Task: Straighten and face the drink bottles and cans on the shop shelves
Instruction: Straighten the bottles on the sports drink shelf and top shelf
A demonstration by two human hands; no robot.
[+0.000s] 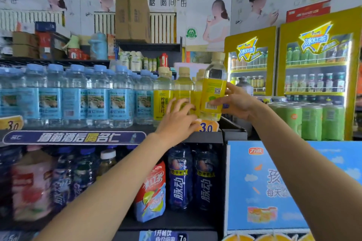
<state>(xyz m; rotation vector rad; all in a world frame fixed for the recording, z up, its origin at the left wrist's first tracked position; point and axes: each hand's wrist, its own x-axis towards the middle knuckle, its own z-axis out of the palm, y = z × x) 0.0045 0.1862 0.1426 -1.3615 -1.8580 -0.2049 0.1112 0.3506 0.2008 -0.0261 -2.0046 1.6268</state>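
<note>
A yellow-labelled bottle with a beige cap is lifted and tilted at the right end of the upper shelf, barcode side towards me. My right hand grips its lower label from the right. My left hand reaches among the other yellow-labelled bottles; its fingers curl at the bottle behind, and whether they grip it I cannot tell. Several blue-labelled water bottles fill the shelf's left part, standing upright.
A lower shelf holds dark blue drink bottles, an iced-tea bottle and other drinks. A blue carton stands at the right. Green bottles and two yellow fridges are behind it. Cardboard boxes sit on top.
</note>
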